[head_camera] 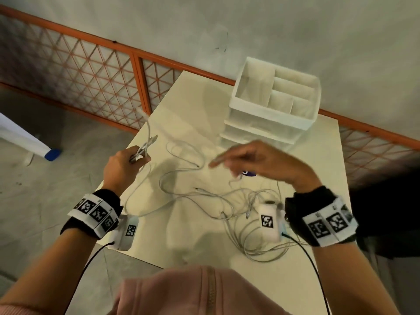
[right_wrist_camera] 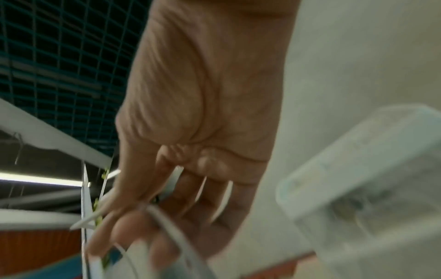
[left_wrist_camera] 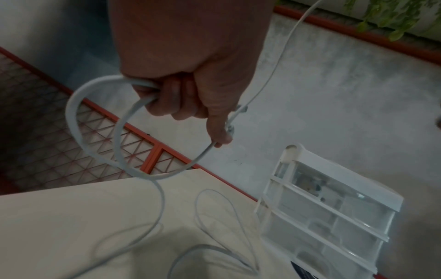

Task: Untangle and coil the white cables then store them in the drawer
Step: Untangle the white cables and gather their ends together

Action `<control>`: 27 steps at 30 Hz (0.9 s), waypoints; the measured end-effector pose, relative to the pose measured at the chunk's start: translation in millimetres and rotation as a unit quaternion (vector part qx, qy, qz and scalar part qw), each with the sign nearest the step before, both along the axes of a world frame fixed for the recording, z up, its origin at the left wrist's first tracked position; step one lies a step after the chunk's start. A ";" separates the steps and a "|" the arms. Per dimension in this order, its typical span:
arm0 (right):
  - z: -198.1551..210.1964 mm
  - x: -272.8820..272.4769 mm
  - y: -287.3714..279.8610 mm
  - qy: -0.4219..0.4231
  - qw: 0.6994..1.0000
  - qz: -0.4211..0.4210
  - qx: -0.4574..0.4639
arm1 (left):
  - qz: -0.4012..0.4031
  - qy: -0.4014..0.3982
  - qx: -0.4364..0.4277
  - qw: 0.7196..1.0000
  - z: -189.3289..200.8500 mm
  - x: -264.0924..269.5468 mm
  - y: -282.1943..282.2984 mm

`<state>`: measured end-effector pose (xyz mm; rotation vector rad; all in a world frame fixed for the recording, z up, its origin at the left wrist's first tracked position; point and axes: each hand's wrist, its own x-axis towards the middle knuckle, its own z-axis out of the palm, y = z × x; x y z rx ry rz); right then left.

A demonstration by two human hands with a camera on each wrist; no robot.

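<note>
The drawer unit (head_camera: pixel 270 105), a white plastic organiser with open compartments on top and clear drawer fronts below, stands at the far side of the pale table (head_camera: pixel 313 264), and everything else sits nearer the person than it does. The left hand (head_camera: pixel 123 165) is raised to the left of the drawer unit, above the table's left edge, its fingers curled tight around a few loops of one white cable (left_wrist_camera: pixel 95 120); the left wrist view shows the loops hanging out of the fist and a metal-tipped plug end beside the thumb, with the rest of that cable trailing down onto the tabletop. The right hand (head_camera: pixel 259 161) hovers just in front of the drawer unit, blurred, its fingers stretched out towards the left hand. In the right wrist view a thin white strand crosses the fingers (right_wrist_camera: pixel 195 213), but the blur makes it impossible to tell whether they have hold of it. The remaining white cables (head_camera: pixel 245 214) lie loose and tangled on the table, on the near side of the drawer unit below the right hand, some strands running leftwards to the held cable.
</note>
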<state>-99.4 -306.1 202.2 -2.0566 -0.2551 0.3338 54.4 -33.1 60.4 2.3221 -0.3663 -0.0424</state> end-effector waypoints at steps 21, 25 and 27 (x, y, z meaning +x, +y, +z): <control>-160.1 111.9 33.1 0.082 0.949 -0.172 -0.249 | -0.025 0.103 -0.095 0.990 3.4 -10.8 4.8; -194.1 123.0 40.9 0.100 0.943 -0.124 -0.291 | -0.047 0.132 -0.117 0.983 4.6 -16.0 -3.5; -198.1 120.2 31.2 0.080 0.935 -0.141 -0.316 | -0.088 0.137 -0.119 0.979 7.3 -16.6 -17.3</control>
